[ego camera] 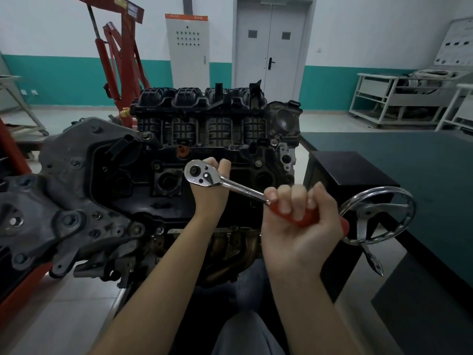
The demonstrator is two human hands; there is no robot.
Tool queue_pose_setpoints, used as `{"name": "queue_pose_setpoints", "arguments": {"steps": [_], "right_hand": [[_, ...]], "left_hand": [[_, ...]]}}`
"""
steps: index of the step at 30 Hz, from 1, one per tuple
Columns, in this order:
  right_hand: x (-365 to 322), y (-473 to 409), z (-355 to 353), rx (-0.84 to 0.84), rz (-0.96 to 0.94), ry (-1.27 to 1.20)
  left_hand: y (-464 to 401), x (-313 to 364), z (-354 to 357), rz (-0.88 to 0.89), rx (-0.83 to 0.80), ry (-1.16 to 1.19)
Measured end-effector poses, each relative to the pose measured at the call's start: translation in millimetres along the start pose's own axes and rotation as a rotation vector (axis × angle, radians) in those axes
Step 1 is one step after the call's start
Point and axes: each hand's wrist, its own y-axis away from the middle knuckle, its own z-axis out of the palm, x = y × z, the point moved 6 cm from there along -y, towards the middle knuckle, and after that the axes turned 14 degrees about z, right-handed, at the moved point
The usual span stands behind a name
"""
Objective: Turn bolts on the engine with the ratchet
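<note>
Ratchet wrench (225, 184), chrome with a red grip, lies slanted over the top of the engine (179, 160), its round head up and to the left, its handle running down to the right. The right hand (299, 221) has its fingers (284, 198) curled tight round the red grip, thumb on the far side. The left hand (211, 188) sits under and behind the ratchet head, fingers wrapped up around it so that 2 fingertips show above the chrome; what lies beneath the head is hidden by the hand.

The engine stands straight ahead, dark and oily, with open round wells in its top face on either side of the wrench head. An orange plug (182, 151) sticks up just beyond the head. Behind it rises the black ribbed intake manifold (202, 108) with 4 runners; small raised lettering on it is too fine to read. A grey cast cover (58, 196) with many bolts fills the left side.

Just right of the right hand hangs a chrome handwheel (381, 216) with a crank knob. Beyond it spreads a dark green tabletop (409, 160). Farther back stand a red engine hoist (120, 60), a grey control cabinet (188, 49) with an orange strip whose writing is illegible, and a grey double door (271, 44).
</note>
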Motion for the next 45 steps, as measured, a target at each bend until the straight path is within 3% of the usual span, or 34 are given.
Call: {"name": "queue_pose_setpoints", "arguments": {"steps": [4, 12, 18, 24, 30, 34, 41, 45], "right_hand": [[-14, -24, 16, -0.029, 0.033, 0.081], [-24, -92, 56, 0.025, 0.289, 0.275], [-13, -36, 12, 0.088, 0.024, 0.011], [-5, -17, 7, 0.044, 0.002, 0.013], [-23, -83, 45, 0.025, 0.214, 0.238], [-22, -101, 57, 0.016, 0.339, 0.316], [-15, -25, 8, 0.064, 0.019, 0.047], [-10, -11, -1, 0.073, 0.002, -0.005]], "left_hand": [[-4, -4, 2, -0.033, -0.038, -0.029], [-1, -6, 5, -0.127, -0.105, -0.060], [-8, -3, 3, -0.087, -0.080, -0.043], [-6, -5, 3, -0.059, -0.087, -0.037], [-6, -6, 2, -0.130, -0.102, -0.051], [0, -6, 5, -0.120, -0.214, -0.096], [-4, 5, 4, -0.057, -0.062, -0.011], [-2, 4, 7, -0.034, -0.055, -0.008]]}}
